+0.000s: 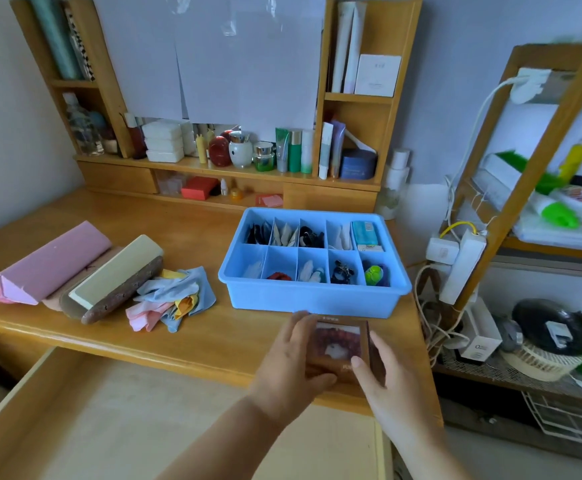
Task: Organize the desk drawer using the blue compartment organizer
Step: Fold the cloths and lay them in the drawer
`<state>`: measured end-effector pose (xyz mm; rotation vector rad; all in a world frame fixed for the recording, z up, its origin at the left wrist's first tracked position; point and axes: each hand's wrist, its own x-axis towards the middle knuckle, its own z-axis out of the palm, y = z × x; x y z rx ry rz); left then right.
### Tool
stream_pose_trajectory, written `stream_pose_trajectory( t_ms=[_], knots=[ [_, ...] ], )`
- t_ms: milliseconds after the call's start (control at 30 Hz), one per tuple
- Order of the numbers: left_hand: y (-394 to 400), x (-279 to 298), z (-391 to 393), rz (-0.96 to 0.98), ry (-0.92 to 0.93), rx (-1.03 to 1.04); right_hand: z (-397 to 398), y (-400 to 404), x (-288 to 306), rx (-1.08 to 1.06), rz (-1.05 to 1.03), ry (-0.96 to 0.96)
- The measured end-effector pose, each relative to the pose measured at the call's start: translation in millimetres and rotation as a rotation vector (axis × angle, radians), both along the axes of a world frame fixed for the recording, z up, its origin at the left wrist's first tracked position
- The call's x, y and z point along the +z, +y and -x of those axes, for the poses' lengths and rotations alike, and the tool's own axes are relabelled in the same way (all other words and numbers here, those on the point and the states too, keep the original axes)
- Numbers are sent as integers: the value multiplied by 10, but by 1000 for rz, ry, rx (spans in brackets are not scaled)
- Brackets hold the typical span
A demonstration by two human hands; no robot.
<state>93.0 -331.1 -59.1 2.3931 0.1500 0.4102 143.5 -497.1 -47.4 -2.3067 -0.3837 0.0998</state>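
While the desk drawer (116, 420) stood pulled out and looked bare inside, I judged the job past halfway. On the desk (185, 216) sat the blue compartment organizer (314, 296), most of its ten cells already filled: dark bits, folded packets, a teal box, a red band, a green ball. Left of it, still unsorted, lay a pink case (52, 263), a cream-and-brown case (116, 280) and a heap of small cloths (175, 297). Just in front of the organizer, my left hand (291, 362) and right hand (383, 379) both gripped a small brown box (340, 346), fingers curled round its sides. Placing the organizer in the drawer remained.
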Motion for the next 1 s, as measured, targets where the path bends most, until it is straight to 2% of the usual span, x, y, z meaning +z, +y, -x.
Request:
stream_pose_trajectory(
  t_ms=[67,167,367,467,533,600,667,733,800,867,1000],
  knots=[
    [-38,-124,88,82,-86,146,23,-42,-89,41,-18,5],
    [-78,-193,120,177,-96,243,16,-36,-187,87,-43,-52],
    [-60,-76,-56,169,0,251,-143,120,-162,-82,-31,-122],
    [-42,-4,7,285,45,219,-89,144,-146,-117,-45,-102],
    [-9,24,161,354,56,161,16,145,-155,-103,-71,-251],
    [105,13,365,311,-15,166,189,211,-188,32,-47,-526],
    [324,0,570,257,-106,227,404,382,-208,261,8,-623],
    [622,23,738,179,-156,328,529,623,-218,432,56,-542],
    [958,74,836,34,-141,415,556,876,-245,499,84,-446],
    [1290,109,832,-121,-48,417,490,1082,-278,551,89,-338],
    [1768,175,516,-242,251,436,308,1263,-258,584,46,-281]
  ],
)
